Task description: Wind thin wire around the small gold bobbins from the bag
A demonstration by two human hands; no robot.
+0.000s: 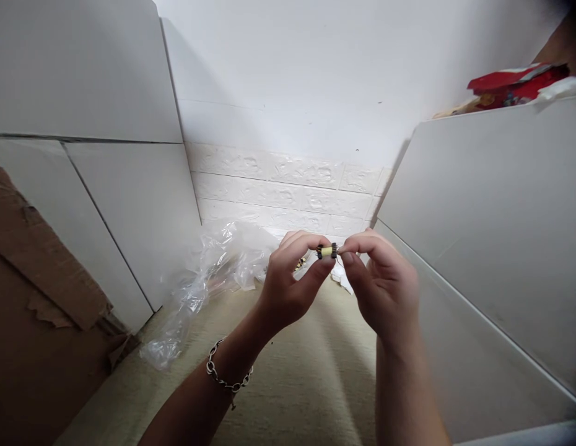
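Plastic film (195, 300), clear and crumpled, lies left of my left hand (290, 279), partly hidden behind it. Between my hands sits a small yellow-and-black coil (326, 251), clamped by left thumb and fingers. My right hand (389, 282) pinches thin wire (339, 261) beside it, its ends hard to make out.

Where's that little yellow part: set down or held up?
Held up: the left hand pinches the part between thumb and finger, above the greenish surface.

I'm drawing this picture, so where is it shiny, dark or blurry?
Head view: bright glints on the clear plastic; head view, lower left: dark shade over the cardboard; head view: the small yellow piece looks a bit blurry.
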